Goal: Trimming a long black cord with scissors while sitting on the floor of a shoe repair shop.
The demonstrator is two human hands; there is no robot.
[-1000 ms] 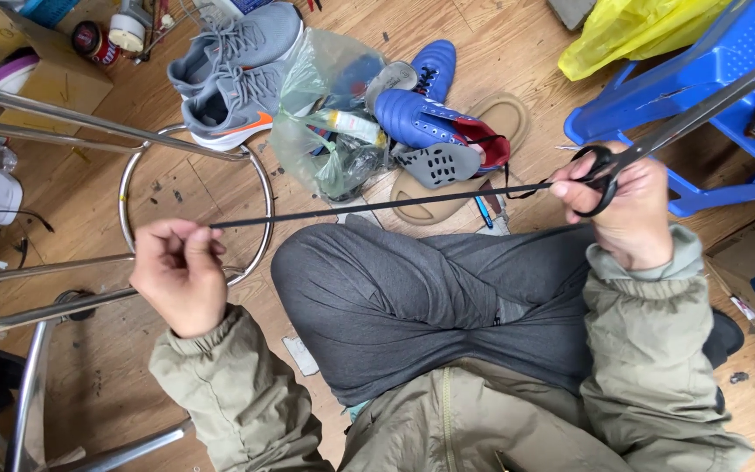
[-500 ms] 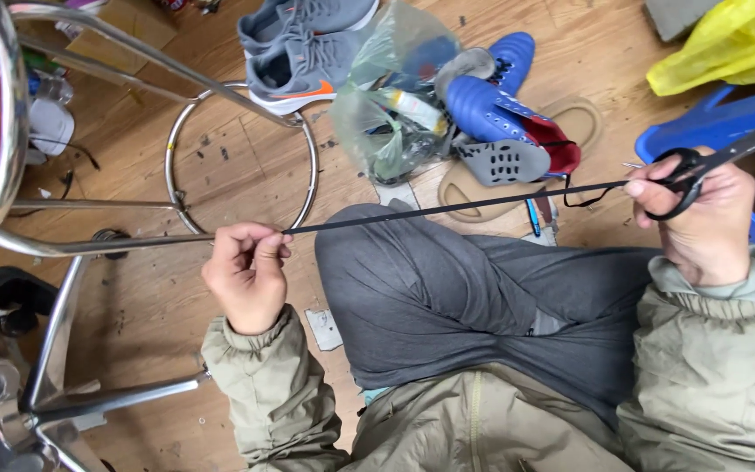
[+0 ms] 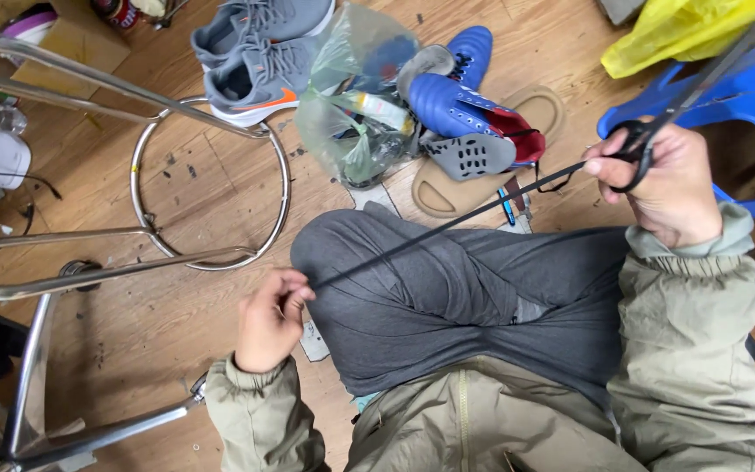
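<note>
Left hand (image 3: 271, 319) pinches one end of a black lace (image 3: 447, 225) beside the knee; lace runs taut up to right hand (image 3: 668, 183), closed around black scissors (image 3: 657, 131) and the lace. Beyond the hands: blue boot (image 3: 460, 109), grey sneakers (image 3: 255, 52), chrome stool ring (image 3: 211, 183)

Cut off and covered parts around the seated person

The scissors (image 3: 657, 131) run out of the picture at two o'clock, their blade tips unseen, and the right hand (image 3: 670, 188) hides part of the handles. The black lace (image 3: 447, 229) vanishes inside the left hand (image 3: 268, 323), its end hidden. The plastic bag (image 3: 351, 96) blurs its contents. At twelve o'clock the grey sneakers (image 3: 255, 52) are cropped; the blue stool (image 3: 744, 96) is cut at three o'clock.
</note>
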